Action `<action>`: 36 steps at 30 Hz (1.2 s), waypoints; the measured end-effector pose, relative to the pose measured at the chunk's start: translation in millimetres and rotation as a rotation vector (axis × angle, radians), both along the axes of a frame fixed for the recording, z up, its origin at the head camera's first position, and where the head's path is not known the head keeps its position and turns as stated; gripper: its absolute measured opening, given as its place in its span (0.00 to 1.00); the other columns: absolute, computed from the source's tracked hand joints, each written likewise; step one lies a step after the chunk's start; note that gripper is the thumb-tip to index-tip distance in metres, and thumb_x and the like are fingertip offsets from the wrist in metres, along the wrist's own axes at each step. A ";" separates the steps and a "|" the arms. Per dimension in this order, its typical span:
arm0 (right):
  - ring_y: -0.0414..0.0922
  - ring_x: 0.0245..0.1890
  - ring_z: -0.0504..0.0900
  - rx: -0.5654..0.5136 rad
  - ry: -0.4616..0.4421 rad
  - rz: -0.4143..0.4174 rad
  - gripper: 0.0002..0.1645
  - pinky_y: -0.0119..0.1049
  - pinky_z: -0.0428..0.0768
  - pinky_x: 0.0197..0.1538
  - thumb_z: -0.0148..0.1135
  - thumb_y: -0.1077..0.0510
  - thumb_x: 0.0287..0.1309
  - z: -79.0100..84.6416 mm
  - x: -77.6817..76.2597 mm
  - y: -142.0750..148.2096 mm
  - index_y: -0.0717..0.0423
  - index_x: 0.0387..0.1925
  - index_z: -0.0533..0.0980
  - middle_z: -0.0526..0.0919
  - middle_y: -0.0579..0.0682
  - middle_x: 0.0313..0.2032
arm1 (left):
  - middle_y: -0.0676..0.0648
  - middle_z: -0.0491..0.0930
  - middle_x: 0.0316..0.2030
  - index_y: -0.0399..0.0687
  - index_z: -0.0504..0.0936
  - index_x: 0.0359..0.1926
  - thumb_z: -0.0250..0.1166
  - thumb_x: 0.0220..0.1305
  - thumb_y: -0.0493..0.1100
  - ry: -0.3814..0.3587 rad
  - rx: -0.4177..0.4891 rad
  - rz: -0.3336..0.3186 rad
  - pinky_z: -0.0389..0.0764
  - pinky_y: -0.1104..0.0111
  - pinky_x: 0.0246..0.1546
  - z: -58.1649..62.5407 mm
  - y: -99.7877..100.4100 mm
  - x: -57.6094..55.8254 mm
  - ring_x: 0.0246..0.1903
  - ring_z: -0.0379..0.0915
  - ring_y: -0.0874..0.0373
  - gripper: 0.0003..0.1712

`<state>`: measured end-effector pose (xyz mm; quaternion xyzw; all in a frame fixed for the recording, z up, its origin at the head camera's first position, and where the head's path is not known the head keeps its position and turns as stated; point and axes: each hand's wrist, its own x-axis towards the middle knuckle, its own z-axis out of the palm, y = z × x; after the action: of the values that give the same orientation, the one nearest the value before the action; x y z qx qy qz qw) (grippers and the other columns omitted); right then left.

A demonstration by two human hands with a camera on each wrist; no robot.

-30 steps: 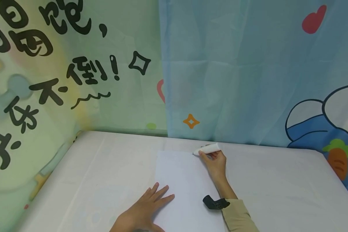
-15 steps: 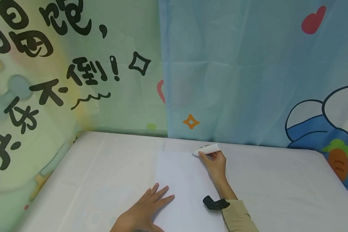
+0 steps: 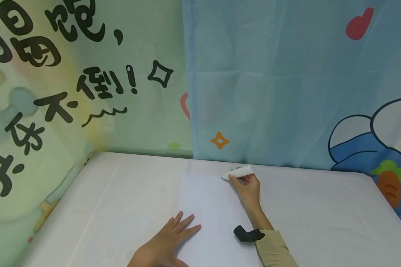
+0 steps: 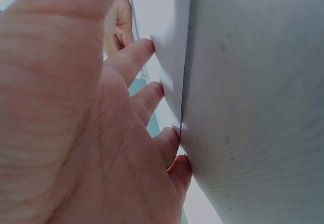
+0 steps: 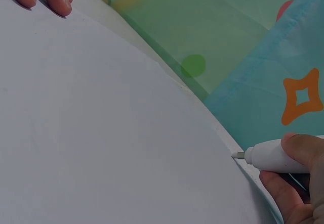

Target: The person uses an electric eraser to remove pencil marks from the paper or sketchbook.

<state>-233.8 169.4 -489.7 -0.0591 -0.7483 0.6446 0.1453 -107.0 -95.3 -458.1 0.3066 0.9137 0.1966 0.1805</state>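
A sheet of white paper lies on the white table. My left hand rests with spread, straight fingers over the paper's left edge; the left wrist view shows its fingertips touching down along that edge. Near the paper's far right corner, my right hand pinches a thick white pen between thumb and fingers. In the right wrist view the pen is tilted, with its narrow greyish tip at the paper's edge. Whether the tip touches the paper is hard to tell. I see no marks on the sheet.
The white-covered table stretches to both sides of the paper. Behind it hang a green printed cloth and a blue one, close to the table's far edge. A black device sits on my right wrist by a beige sleeve.
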 end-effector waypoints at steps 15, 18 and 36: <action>0.30 0.39 0.76 0.025 -0.002 -0.047 0.26 0.14 0.72 0.45 0.69 0.69 0.53 -0.4 0.5 1.3 0.73 0.53 0.71 0.80 0.68 0.50 | 0.49 0.50 0.76 0.61 0.59 0.75 0.77 0.42 0.61 -0.030 0.001 0.024 0.48 0.48 0.72 0.5 1.8 -0.1 0.75 0.39 0.43 0.59; 0.31 0.39 0.76 0.024 -0.005 -0.053 0.26 0.14 0.72 0.44 0.70 0.69 0.53 -0.6 0.8 1.3 0.74 0.52 0.71 0.80 0.69 0.49 | 0.49 0.50 0.76 0.61 0.59 0.75 0.77 0.42 0.61 -0.019 0.008 0.017 0.48 0.48 0.72 -0.4 0.9 -0.2 0.75 0.39 0.42 0.59; 0.56 0.52 0.78 0.032 -0.013 -0.003 0.27 0.14 0.71 0.47 0.69 0.67 0.55 0.5 1.2 0.3 0.72 0.54 0.70 0.79 0.67 0.51 | 0.50 0.50 0.76 0.61 0.58 0.75 0.76 0.43 0.62 -0.001 -0.015 0.010 0.49 0.48 0.71 -1.9 1.1 -0.5 0.75 0.40 0.43 0.58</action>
<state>-232.6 169.7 -489.2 -0.0623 -0.7593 0.6319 0.1424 -107.5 -94.2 -460.0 0.3004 0.9165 0.1910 0.1822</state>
